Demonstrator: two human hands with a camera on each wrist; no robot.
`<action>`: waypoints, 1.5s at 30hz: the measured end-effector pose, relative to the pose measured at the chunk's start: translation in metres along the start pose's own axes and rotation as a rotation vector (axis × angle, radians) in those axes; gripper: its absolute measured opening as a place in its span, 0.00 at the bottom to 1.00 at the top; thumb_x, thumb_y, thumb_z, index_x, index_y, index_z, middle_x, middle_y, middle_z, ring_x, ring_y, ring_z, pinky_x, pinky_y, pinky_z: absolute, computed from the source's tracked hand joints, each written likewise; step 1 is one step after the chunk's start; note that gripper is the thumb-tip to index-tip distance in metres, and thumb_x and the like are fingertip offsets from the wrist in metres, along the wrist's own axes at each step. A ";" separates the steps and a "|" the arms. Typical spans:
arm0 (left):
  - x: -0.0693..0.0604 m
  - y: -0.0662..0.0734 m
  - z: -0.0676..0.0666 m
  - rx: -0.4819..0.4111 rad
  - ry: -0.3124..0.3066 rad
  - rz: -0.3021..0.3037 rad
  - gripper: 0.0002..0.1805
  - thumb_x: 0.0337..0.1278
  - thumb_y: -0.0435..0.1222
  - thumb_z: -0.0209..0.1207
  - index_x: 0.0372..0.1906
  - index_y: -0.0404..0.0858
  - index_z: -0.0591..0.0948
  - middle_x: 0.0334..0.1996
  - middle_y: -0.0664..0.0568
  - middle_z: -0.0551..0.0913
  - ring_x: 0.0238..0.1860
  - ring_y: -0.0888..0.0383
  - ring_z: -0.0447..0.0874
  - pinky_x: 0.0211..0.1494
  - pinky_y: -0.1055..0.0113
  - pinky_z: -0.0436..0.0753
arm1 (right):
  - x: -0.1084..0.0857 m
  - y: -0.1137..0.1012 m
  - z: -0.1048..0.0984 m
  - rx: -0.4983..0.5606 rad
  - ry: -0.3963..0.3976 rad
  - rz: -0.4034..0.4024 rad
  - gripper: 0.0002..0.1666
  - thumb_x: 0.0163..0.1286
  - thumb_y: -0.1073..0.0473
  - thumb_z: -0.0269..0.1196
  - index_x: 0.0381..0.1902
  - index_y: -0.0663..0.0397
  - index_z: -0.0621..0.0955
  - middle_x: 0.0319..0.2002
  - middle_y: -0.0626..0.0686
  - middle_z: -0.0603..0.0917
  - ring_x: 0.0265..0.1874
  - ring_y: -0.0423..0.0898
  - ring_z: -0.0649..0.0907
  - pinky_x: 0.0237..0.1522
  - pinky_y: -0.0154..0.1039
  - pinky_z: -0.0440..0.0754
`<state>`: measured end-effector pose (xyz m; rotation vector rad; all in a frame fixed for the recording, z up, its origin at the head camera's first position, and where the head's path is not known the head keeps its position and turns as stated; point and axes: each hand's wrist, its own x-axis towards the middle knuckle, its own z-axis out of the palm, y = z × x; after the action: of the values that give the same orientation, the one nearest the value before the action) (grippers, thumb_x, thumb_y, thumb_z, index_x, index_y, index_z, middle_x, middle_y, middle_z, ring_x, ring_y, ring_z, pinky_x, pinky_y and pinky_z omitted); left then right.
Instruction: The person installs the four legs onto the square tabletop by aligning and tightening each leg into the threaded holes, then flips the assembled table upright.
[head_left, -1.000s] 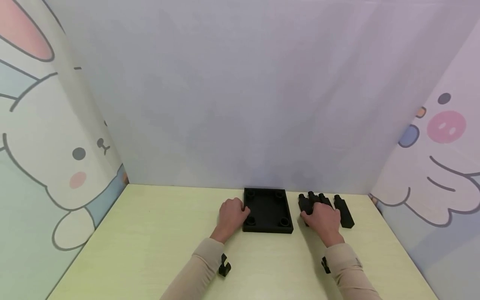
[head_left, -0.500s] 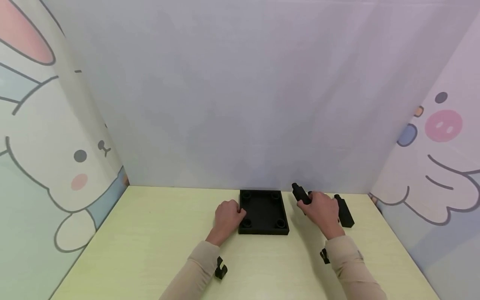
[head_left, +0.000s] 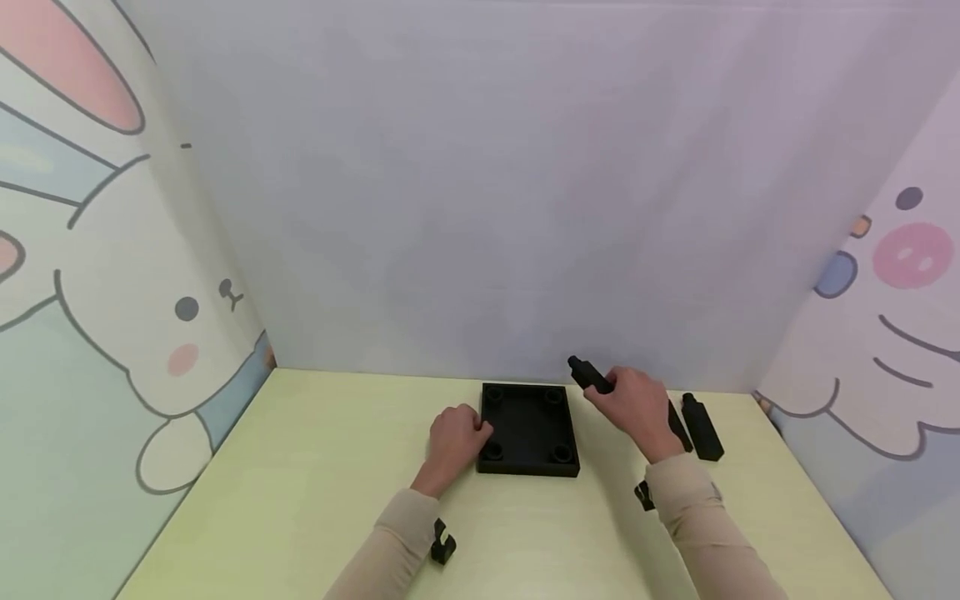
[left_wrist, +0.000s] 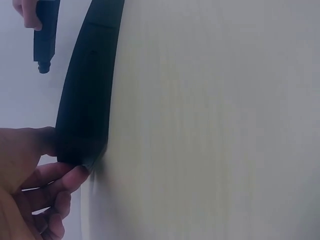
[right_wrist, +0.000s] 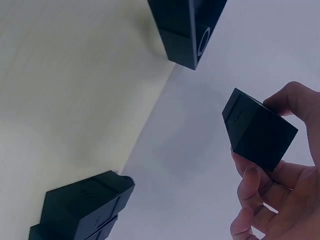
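Left hand, pinching square black tray by its edge, should brace it; right hand, pinching peg-tipped black block, should avoid knocks.

Soft even light, yellowish table, wall pinkish at right, faint shadow beside right sleeve, wrist views dimmer, bluish, tray murky

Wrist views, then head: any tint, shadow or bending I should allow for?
Left wrist: cool bluish tint, black tray looks bowed, its surface detail mostly lost in darkness; right wrist: bluish too, held black peg-ended block very dark, with only a faint marking showing; head: table yellowish, soft shadow beside the right sleeve.
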<state>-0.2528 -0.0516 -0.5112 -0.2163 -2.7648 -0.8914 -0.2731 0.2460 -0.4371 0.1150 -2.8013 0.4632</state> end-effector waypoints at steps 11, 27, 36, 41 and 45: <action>0.003 0.004 0.008 0.005 0.026 0.004 0.31 0.54 0.34 0.62 0.08 0.49 0.54 0.10 0.63 0.46 0.16 0.63 0.44 0.21 0.68 0.49 | 0.009 -0.012 -0.009 0.033 -0.051 0.022 0.19 0.63 0.43 0.65 0.30 0.53 0.83 0.19 0.51 0.81 0.17 0.46 0.74 0.21 0.38 0.66; 0.000 0.002 0.019 -0.092 -0.017 -0.095 0.28 0.55 0.37 0.63 0.10 0.50 0.58 0.10 0.64 0.49 0.16 0.63 0.47 0.20 0.67 0.48 | 0.023 -0.025 -0.003 0.085 -0.124 0.040 0.25 0.65 0.39 0.65 0.43 0.55 0.87 0.37 0.57 0.90 0.26 0.47 0.82 0.25 0.40 0.76; 0.004 0.007 0.019 -0.080 -0.019 -0.071 0.27 0.55 0.36 0.62 0.12 0.50 0.57 0.11 0.63 0.50 0.16 0.63 0.47 0.20 0.68 0.48 | 0.030 -0.040 -0.005 0.103 -0.096 0.034 0.25 0.65 0.38 0.68 0.44 0.54 0.87 0.37 0.57 0.90 0.27 0.48 0.83 0.24 0.39 0.75; 0.006 0.004 0.017 -0.066 0.003 -0.083 0.22 0.55 0.39 0.62 0.12 0.49 0.64 0.11 0.62 0.57 0.15 0.64 0.53 0.20 0.68 0.52 | 0.037 -0.055 -0.008 0.117 -0.067 0.014 0.25 0.64 0.38 0.69 0.43 0.54 0.87 0.34 0.56 0.90 0.24 0.47 0.82 0.23 0.37 0.73; 0.005 0.003 0.015 -0.100 0.006 -0.094 0.18 0.54 0.39 0.63 0.13 0.47 0.70 0.11 0.62 0.64 0.15 0.64 0.58 0.19 0.67 0.56 | 0.040 -0.065 -0.008 0.093 -0.048 -0.016 0.24 0.63 0.38 0.70 0.33 0.53 0.85 0.25 0.53 0.85 0.20 0.46 0.77 0.22 0.37 0.69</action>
<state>-0.2591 -0.0396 -0.5199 -0.1006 -2.7475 -1.0534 -0.3010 0.1862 -0.3981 0.1703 -2.8232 0.5952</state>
